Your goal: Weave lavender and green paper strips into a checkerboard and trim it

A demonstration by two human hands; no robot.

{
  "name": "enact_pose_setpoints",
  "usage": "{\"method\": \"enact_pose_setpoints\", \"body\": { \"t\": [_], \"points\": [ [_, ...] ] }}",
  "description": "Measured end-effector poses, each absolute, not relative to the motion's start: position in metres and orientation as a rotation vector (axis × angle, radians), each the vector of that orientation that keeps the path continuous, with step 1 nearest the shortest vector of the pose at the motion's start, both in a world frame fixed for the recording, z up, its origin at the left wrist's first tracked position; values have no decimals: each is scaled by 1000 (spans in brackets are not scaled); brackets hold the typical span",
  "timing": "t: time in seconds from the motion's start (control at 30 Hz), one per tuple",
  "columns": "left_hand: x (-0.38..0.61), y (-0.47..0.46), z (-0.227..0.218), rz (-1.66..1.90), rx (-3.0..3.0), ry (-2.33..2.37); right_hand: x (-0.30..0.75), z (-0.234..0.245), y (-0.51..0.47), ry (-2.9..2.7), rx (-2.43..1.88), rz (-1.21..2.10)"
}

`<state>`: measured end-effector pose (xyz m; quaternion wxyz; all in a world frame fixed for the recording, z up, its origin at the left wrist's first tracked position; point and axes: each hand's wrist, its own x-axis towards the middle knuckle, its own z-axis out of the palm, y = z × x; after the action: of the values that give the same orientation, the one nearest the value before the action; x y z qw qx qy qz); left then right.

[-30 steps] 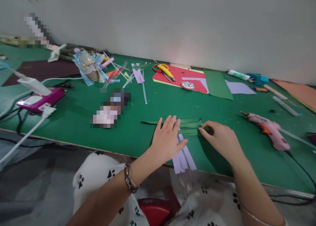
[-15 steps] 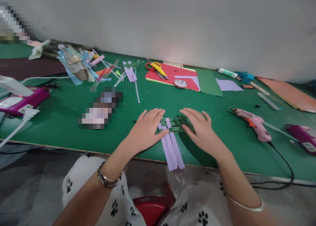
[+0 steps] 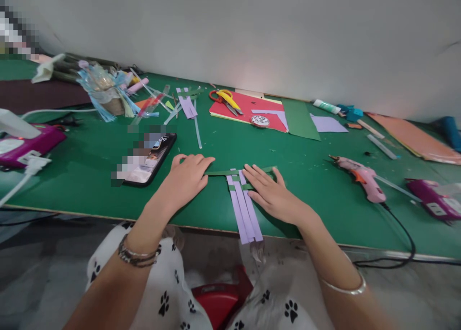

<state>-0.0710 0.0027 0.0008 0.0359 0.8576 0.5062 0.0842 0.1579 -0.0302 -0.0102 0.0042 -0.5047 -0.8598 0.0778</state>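
Three lilac paper strips (image 3: 246, 210) lie side by side on the green table (image 3: 90, 169), running over its front edge. Thin green strips (image 3: 220, 173) cross them, woven over and under. My left hand (image 3: 188, 177) lies flat on the table, its fingertips on the left ends of the green strips. My right hand (image 3: 271, 193) rests flat, fingers stretched out, on the right side of the weave, covering the green strips there. Neither hand grips anything.
A phone (image 3: 147, 160) lies left of my left hand. A pink glue gun (image 3: 360, 177) with its black cord lies to the right. Behind are red paper (image 3: 248, 110), scissors (image 3: 225, 98), green and lilac sheets, loose strips (image 3: 188, 105), and a purple device (image 3: 29, 142) at far left.
My left hand slid left off the lilac strips to the green strips' ends. My right hand moved left and lower onto the weave. The view shifted right.
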Motion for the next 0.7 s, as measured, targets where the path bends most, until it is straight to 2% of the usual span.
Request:
{"method": "enact_pose_setpoints", "body": {
  "t": [0.2,0.37,0.53,0.7],
  "points": [
    [-71,8,3,228,2599,1560,156,-10,-30,-2698,-1600,310],
    [-62,14,13,484,2738,1550,158,-4,-27,-2643,-1607,549],
    [-36,28,31,721,2899,1296,158,-2,-28,-2433,-1613,677],
    [-1,36,34,578,3034,921,151,-7,-26,-2169,-1609,606]
  ]
}}
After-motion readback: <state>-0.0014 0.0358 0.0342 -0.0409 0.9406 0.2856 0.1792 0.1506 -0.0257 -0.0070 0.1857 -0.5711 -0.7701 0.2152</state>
